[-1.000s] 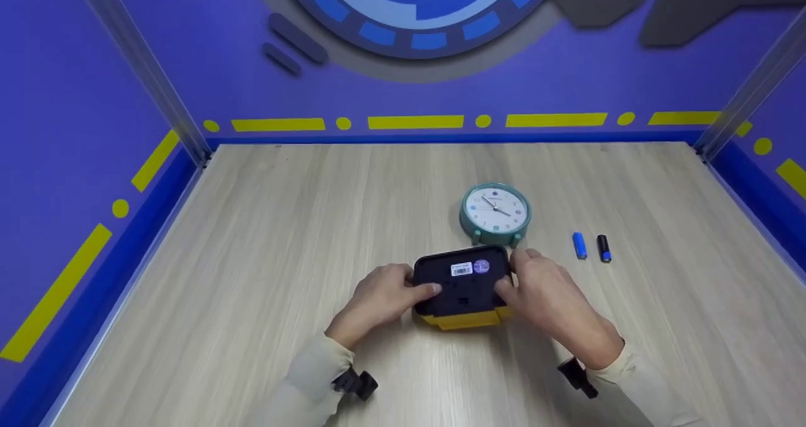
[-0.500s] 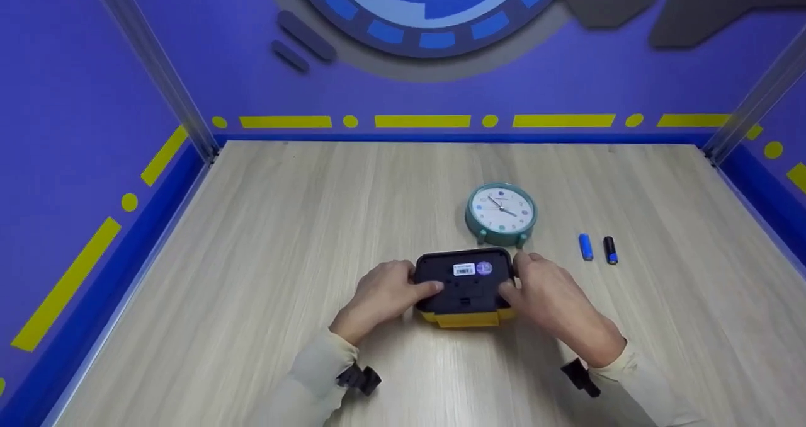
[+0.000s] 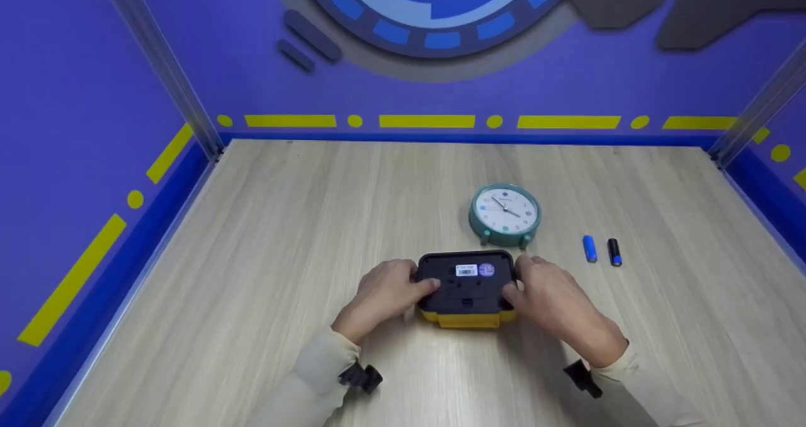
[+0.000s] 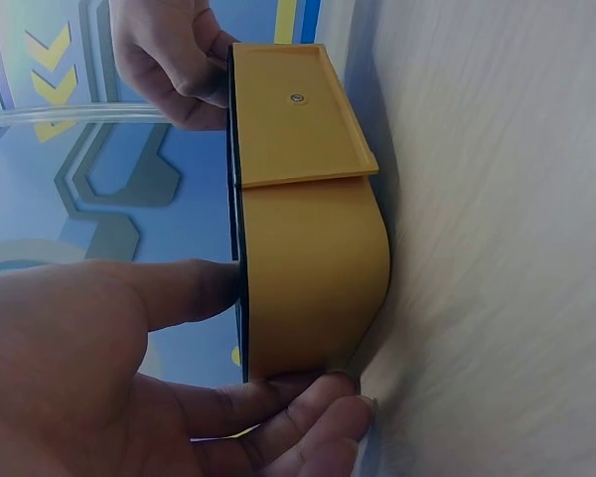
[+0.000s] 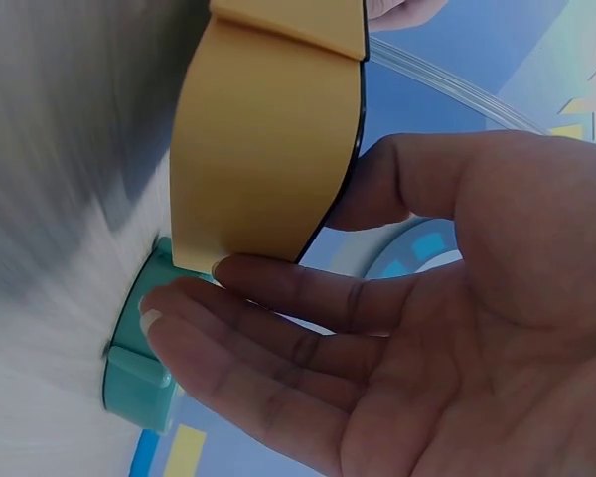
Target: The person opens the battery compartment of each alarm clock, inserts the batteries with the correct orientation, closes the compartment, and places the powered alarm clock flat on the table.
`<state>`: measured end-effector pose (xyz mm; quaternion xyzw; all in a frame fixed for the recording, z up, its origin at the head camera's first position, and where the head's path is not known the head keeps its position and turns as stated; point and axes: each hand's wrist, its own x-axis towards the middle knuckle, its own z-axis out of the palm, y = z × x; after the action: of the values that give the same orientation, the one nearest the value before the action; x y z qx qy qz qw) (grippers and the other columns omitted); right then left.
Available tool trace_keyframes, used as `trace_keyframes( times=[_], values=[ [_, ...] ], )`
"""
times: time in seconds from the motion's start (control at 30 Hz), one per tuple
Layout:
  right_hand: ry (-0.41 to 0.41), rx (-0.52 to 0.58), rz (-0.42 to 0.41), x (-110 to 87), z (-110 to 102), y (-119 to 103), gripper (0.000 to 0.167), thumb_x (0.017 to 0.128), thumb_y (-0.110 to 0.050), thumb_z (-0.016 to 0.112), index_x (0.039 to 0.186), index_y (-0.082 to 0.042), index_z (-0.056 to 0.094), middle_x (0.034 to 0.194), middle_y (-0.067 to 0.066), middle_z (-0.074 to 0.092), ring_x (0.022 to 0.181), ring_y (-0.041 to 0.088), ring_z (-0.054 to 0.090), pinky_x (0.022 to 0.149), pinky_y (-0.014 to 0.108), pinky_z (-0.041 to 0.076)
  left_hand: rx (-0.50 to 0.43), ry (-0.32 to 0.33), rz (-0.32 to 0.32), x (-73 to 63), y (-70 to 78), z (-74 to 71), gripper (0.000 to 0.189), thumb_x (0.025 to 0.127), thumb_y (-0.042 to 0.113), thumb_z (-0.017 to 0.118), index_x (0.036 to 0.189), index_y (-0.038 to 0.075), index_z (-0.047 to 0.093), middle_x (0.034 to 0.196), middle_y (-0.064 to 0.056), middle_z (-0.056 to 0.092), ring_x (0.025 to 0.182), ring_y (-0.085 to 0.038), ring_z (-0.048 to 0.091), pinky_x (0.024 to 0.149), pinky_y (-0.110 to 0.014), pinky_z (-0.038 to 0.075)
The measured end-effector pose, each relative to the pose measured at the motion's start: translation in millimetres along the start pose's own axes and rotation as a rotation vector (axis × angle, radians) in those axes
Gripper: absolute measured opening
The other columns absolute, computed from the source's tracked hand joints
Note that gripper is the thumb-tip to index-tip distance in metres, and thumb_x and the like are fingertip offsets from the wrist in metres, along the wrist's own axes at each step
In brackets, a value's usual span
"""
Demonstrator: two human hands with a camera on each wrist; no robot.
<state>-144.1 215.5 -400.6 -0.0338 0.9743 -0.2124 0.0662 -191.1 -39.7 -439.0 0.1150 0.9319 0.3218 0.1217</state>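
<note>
A yellow clock with a black back (image 3: 467, 288) lies back side up in front of me, a white label and a round purple sticker on it. My left hand (image 3: 389, 291) grips its left end, thumb on the black back and fingers along the yellow side. At the opposite end my right hand (image 3: 554, 301) holds it the same way. In the left wrist view the yellow casing (image 4: 313, 258) sits close over the table, its flat foot with a screw facing the camera. The clock's face is hidden underneath.
Just behind the yellow clock, a round green alarm clock (image 3: 505, 215) lies face up. To the right are a blue battery (image 3: 589, 249) and a black-and-blue battery (image 3: 614, 252). Blue walls (image 3: 415, 99) enclose the wooden tabletop (image 3: 302, 206) at the back and sides.
The yellow clock has turned slightly from a tilt to nearly level, with both hands keeping their grip. The whole head view has shifted a little; the green clock and batteries stay put.
</note>
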Motion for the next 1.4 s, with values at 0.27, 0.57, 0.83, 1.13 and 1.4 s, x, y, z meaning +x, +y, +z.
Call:
trace_keyframes(
  times=[0.27,0.57,0.83,1.13,1.4],
  values=[
    [-0.046,0.004,0.043,2.8,2,1,0.030,0.098,-0.012,0.066,0.118,0.010,0.063,0.098,0.013,0.059,0.082,0.026,0.058,0.066,0.038,0.048,0.009,0.003,0.026,0.0,-0.3,-1.1,0.028,0.100,0.035,0.071,0.086,0.011,0.069,0.073,0.002,0.058,0.068,-0.016,0.053,0.063,-0.034,0.040],
    [-0.055,-0.024,0.023,3.1,5,6,0.030,0.098,-0.011,0.067,0.118,0.011,0.063,0.097,0.014,0.060,0.082,0.027,0.058,0.068,0.040,0.049,0.038,0.005,0.036,1.4,1.2,0.1,0.021,0.102,0.029,0.068,0.093,0.011,0.072,0.077,0.002,0.061,0.072,-0.017,0.055,0.067,-0.036,0.043],
    [-0.070,-0.033,0.020,6.0,10,5,0.028,0.097,-0.010,0.066,0.116,0.011,0.064,0.094,0.013,0.059,0.079,0.026,0.057,0.066,0.039,0.049,0.055,0.017,0.034,0.7,-1.4,-1.8,0.020,0.101,0.027,0.070,0.093,0.009,0.073,0.078,0.002,0.062,0.071,-0.016,0.056,0.066,-0.036,0.044],
    [-0.087,-0.029,0.061,14.0,12,0,0.031,0.098,-0.010,0.065,0.121,0.011,0.064,0.096,0.014,0.059,0.081,0.025,0.058,0.065,0.037,0.050,0.064,0.027,0.037,5.1,-2.7,-8.5,0.020,0.101,0.028,0.070,0.094,0.009,0.073,0.079,0.001,0.064,0.071,-0.017,0.058,0.067,-0.037,0.046],
    [-0.074,-0.046,0.085,8.4,11,2,0.031,0.099,-0.012,0.067,0.121,0.009,0.065,0.096,0.013,0.058,0.080,0.024,0.058,0.065,0.036,0.050,0.026,0.013,0.037,2.6,-1.1,-3.0,0.020,0.099,0.027,0.072,0.090,0.009,0.070,0.077,0.000,0.063,0.070,-0.017,0.057,0.064,-0.036,0.044]
  ],
)
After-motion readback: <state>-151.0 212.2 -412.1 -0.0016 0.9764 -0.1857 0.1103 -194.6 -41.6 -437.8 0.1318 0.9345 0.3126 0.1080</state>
